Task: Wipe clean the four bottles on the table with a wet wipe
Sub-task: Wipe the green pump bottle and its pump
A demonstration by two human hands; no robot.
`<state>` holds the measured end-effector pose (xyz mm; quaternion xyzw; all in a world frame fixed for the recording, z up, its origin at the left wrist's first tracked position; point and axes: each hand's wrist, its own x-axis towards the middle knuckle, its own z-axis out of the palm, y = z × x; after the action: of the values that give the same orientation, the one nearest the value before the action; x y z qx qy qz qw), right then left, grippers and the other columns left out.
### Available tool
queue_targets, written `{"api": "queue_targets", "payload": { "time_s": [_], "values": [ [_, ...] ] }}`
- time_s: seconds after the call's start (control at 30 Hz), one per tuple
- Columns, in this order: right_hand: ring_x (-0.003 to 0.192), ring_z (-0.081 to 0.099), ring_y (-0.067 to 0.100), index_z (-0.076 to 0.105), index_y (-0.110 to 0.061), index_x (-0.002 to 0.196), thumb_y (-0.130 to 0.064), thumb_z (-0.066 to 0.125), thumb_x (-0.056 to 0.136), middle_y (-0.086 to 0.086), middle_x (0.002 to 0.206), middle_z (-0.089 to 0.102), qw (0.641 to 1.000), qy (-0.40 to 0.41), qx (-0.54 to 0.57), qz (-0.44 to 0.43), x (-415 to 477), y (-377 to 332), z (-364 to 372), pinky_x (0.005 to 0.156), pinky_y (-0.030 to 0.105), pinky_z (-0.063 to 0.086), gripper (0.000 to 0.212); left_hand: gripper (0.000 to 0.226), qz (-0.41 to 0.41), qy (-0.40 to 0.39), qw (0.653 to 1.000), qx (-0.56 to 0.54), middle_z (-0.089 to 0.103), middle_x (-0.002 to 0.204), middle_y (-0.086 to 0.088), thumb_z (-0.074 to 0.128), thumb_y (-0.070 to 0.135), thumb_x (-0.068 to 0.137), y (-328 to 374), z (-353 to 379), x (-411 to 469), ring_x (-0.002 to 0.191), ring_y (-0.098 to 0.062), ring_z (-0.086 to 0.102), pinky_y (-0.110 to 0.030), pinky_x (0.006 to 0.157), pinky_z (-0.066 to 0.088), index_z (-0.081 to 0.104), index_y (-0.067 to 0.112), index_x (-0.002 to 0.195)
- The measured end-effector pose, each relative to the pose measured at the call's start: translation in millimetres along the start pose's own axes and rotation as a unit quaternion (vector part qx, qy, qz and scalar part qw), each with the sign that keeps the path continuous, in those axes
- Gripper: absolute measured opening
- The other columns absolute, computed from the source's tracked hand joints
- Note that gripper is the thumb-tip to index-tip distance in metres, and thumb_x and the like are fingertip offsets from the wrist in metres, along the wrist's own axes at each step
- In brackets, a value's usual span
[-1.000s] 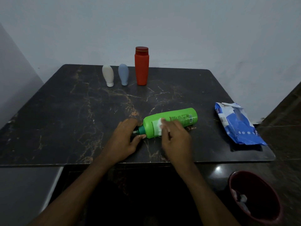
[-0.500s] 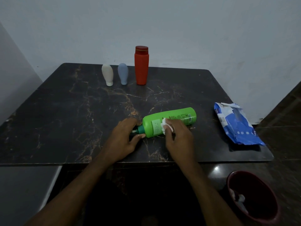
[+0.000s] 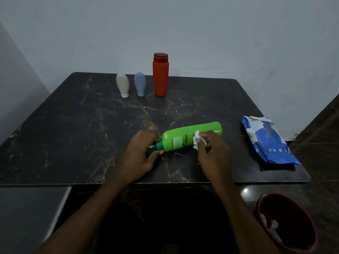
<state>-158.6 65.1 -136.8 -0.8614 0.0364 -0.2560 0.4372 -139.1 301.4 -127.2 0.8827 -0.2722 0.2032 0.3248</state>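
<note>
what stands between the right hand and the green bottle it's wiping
Only the wet wipe, pinched in the right hand and pressed against the green bottle. Nothing else visible; the left hand holds its cap end.

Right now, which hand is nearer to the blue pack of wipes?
Right. The right hand, holding the wipe on the green bottle, lies left of the pack; the left hand grips the bottle's cap end, farther away.

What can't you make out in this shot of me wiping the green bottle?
Head view only:
- Label on the green bottle: print too small and dim to read.
- Its cap end: mostly covered by the left hand.
- The wet wipe: largely hidden under fingers of the right hand.
- The red bin: contents blurred and dim.
</note>
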Motion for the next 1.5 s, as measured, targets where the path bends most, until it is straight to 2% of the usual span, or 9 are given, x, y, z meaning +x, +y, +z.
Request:
{"api": "queue_targets", "payload": {
  "time_s": [0.23,0.33,0.43,0.73,0.87,1.0,1.17,1.3,1.5],
  "values": [
    [0.079,0.059,-0.006,0.064,-0.023,0.109,-0.019,0.060,0.098,-0.011,0.090,0.063,0.997,0.071,-0.007,0.023,-3,22,-20,0.068,0.009,0.047,0.013,0.046,0.026,-0.008,0.999,0.027,0.062,0.123,0.003,0.081,-0.005,0.072,-2,0,1,0.109,-0.021,0.059,-0.034,0.089,0.052,0.065,0.013,0.111],
    [0.083,0.060,-0.003,0.063,-0.026,0.112,-0.020,0.059,0.098,-0.012,0.093,0.063,0.997,0.072,-0.007,0.013,-7,24,-19,0.070,0.012,0.048,0.015,0.043,0.030,-0.009,0.999,0.016,0.060,0.124,0.002,0.076,-0.011,0.073,1,-1,1,0.103,-0.017,0.063,-0.026,0.081,0.053,0.065,0.011,0.108],
    [0.087,0.061,-0.001,0.065,-0.023,0.115,-0.017,0.059,0.098,-0.009,0.099,0.065,0.997,0.081,-0.009,-0.012,-8,19,-17,0.078,0.014,0.051,0.019,0.037,0.051,-0.012,0.998,0.025,0.059,0.122,0.003,0.071,-0.015,0.074,5,-2,0,0.098,-0.017,0.062,-0.030,0.073,0.053,0.062,0.011,0.099],
    [0.097,0.052,-0.003,0.066,-0.010,0.124,-0.011,0.057,0.099,0.004,0.114,0.066,0.996,0.057,-0.047,-0.052,-2,7,-15,0.084,-0.003,0.034,0.027,0.033,0.062,-0.011,0.998,-0.007,0.061,0.118,0.002,0.069,-0.017,0.074,6,-3,1,0.106,-0.020,0.063,-0.034,0.086,0.052,0.058,0.010,0.092],
    [0.095,0.051,0.001,0.067,-0.010,0.122,-0.010,0.056,0.099,0.006,0.113,0.065,0.994,0.045,-0.077,-0.060,1,7,-17,0.082,-0.003,0.036,0.025,0.042,0.035,-0.024,0.998,-0.047,0.058,0.121,0.005,0.074,-0.010,0.075,4,-4,0,0.113,-0.014,0.060,-0.031,0.095,0.051,0.061,0.012,0.109],
    [0.092,0.054,0.002,0.068,-0.013,0.118,-0.008,0.058,0.097,0.002,0.110,0.065,0.994,0.035,-0.081,-0.063,-4,11,-18,0.079,0.000,0.038,0.023,0.046,0.003,-0.051,0.997,-0.058,0.053,0.125,0.008,0.084,0.018,0.082,-1,-1,0,0.108,-0.010,0.060,-0.027,0.088,0.054,0.063,0.018,0.124],
    [0.095,0.057,0.000,0.069,-0.014,0.116,-0.004,0.061,0.094,0.000,0.110,0.067,0.996,0.040,-0.062,-0.056,-11,16,-21,0.084,0.000,0.039,0.025,0.048,-0.022,-0.056,0.998,-0.037,0.066,0.114,0.008,0.087,0.031,0.080,-8,6,1,0.101,-0.007,0.064,-0.024,0.088,0.053,0.069,0.015,0.121],
    [0.097,0.061,0.006,0.069,-0.014,0.116,-0.004,0.061,0.093,0.001,0.110,0.067,0.995,0.031,-0.069,-0.059,-13,18,-22,0.084,0.012,0.045,0.026,0.053,-0.035,-0.056,0.997,-0.025,0.072,0.113,0.005,0.090,0.033,0.077,-11,9,3,0.103,-0.007,0.065,-0.020,0.091,0.050,0.071,0.014,0.122],
    [0.092,0.058,0.001,0.070,-0.014,0.113,-0.004,0.062,0.093,0.000,0.107,0.067,0.995,0.022,-0.073,-0.060,-15,18,-26,0.080,0.002,0.040,0.025,0.052,-0.064,-0.063,0.996,-0.015,0.069,0.109,0.011,0.088,0.039,0.077,-12,10,4,0.099,-0.006,0.063,-0.006,0.085,0.039,0.071,0.018,0.122]
  ]
}}
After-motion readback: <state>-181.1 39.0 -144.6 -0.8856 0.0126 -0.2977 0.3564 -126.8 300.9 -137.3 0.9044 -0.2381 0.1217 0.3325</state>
